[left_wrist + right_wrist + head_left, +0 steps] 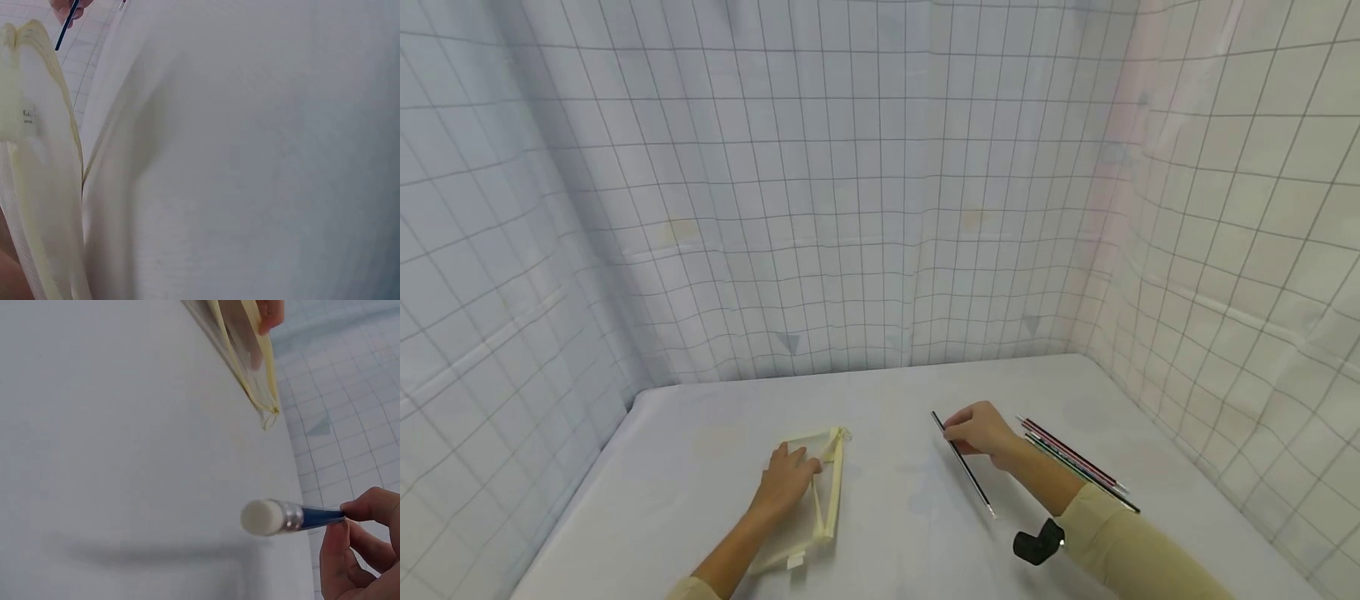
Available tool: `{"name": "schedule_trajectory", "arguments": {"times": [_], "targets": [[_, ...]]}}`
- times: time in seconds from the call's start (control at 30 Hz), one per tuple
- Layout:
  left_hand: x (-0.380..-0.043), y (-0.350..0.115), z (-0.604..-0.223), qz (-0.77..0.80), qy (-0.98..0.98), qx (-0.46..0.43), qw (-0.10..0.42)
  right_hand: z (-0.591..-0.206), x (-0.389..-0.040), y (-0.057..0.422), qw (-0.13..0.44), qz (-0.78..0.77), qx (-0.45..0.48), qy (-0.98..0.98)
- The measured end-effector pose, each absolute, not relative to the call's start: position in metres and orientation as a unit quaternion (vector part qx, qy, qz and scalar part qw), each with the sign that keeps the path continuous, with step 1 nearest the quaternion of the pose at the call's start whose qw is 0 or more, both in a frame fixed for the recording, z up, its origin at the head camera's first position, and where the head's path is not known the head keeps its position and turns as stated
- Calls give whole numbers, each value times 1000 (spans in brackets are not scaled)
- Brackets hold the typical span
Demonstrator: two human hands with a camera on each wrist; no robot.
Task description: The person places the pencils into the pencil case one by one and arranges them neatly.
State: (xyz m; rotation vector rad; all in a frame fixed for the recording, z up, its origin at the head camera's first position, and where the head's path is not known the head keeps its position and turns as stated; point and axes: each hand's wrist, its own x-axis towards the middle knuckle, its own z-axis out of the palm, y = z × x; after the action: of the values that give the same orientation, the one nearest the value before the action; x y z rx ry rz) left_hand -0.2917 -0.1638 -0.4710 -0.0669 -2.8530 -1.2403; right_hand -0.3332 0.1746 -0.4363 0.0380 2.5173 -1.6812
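My right hand [983, 432] pinches a dark pencil [973, 481] between thumb and fingertips, near its upper end. The white eraser [262, 517] in its metal band points down toward me, close over the table. At the left, my left hand [786, 483] holds a see-through zip pouch [836, 492] with pale yellow trim. One long side of the pouch stands raised in the left wrist view, where a small tag [27, 117] shows. Part of a finger appears through its clear side in the right wrist view.
Several more pencils [1075, 458], red, green and dark, lie side by side beyond my right forearm. White cloth covers the table [880, 417]. Grid-patterned curtains [865, 208] hang behind it and along both sides. A black wrist device [1040, 542] sits at my right sleeve.
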Motion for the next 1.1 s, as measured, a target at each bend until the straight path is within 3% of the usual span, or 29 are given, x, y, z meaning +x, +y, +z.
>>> {"name": "schedule_trajectory", "arguments": {"times": [0.53,1.1], "targets": [[-290,-167,-476,-442,-897,-15,14,-445,-343,99,101,-627,20,772],[-289,-165,-473,-437,-899,-12,8,-449,-341,64,88,-632,44,769]]}}
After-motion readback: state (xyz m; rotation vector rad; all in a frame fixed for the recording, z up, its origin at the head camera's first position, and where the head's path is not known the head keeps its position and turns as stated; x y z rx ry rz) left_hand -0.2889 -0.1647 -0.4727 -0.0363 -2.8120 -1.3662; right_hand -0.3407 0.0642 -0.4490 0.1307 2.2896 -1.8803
